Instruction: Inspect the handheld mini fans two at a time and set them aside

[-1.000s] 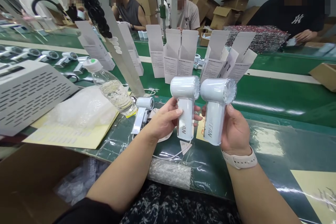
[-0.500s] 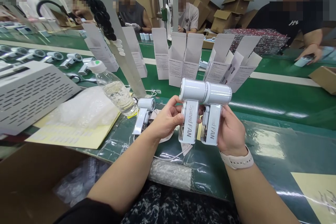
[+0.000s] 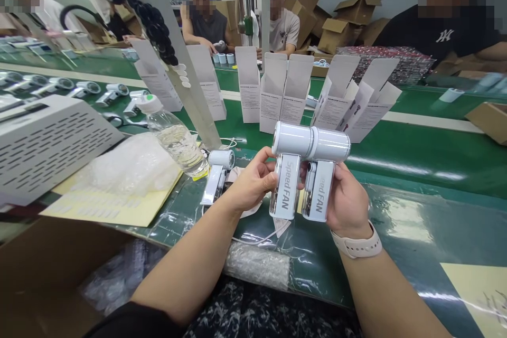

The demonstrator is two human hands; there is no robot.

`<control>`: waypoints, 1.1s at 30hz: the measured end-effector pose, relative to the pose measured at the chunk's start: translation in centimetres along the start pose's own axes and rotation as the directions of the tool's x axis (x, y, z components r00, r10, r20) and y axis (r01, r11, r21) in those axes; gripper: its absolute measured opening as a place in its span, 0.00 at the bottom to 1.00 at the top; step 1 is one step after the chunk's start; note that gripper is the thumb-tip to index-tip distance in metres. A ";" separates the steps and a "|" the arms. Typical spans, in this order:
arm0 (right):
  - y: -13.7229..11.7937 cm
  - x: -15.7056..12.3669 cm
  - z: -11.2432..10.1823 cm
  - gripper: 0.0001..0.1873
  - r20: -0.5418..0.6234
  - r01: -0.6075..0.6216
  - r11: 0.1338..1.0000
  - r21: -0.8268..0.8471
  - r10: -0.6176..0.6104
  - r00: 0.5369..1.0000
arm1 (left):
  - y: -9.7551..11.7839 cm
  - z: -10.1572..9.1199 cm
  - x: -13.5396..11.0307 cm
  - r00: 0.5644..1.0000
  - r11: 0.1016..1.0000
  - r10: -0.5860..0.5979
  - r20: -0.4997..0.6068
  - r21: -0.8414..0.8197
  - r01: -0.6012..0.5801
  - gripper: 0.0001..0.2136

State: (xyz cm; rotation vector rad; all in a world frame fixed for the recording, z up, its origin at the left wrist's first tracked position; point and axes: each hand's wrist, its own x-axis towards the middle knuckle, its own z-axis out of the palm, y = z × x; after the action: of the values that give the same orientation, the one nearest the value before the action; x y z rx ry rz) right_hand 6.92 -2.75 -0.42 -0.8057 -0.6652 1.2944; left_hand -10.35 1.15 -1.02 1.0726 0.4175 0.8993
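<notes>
Two pale blue handheld fans marked "Speed FAN" are held upright side by side, their round heads meeting end to end. My left hand (image 3: 257, 182) is closed around the handle of the left handheld fan (image 3: 285, 182). Around the handle of the right handheld fan (image 3: 319, 190) my right hand (image 3: 350, 198) is closed, a pale watch strap on its wrist. Parts of the fingers are hidden behind the handles. A third handheld fan (image 3: 216, 177) lies on the table left of my left hand, beside a white cable (image 3: 257, 241).
Open white boxes (image 3: 273, 97) stand in a row on the green conveyor (image 3: 420, 156). To the left are a tilted water bottle (image 3: 178, 140), a slotted grey metal case (image 3: 59, 142) and several more fans. Bubble wrap (image 3: 257, 266) lies at the near edge. Several people sit across the belt.
Both fans stay in my hands, nearly unmoved. The view has shifted slightly. Across the belt, the person at right has drawn a hand back from a pale blue part.
</notes>
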 end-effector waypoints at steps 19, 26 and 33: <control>0.5 0.1 -0.7 0.13 -0.006 0.030 0.995 -0.099 -0.030 1.000 | 0.0 -0.2 0.1 0.998 0.995 -0.058 -0.016 0.082 0.059 0.26; -0.9 0.1 -2.0 0.28 0.291 0.301 0.865 -0.401 -0.192 0.937 | -0.4 -0.4 0.2 0.977 0.869 0.213 -0.028 0.463 -0.176 0.23; -2.1 0.2 -2.8 0.20 0.498 0.533 0.705 -0.469 -0.288 0.818 | -0.4 -0.4 0.4 0.909 0.634 0.380 0.170 0.668 -0.390 0.13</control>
State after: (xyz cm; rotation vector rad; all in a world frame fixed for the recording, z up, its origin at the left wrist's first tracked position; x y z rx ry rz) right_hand 10.40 -3.12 -0.24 -0.8230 -1.5482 0.8091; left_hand -10.24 1.64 -1.48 1.9240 0.5438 1.1504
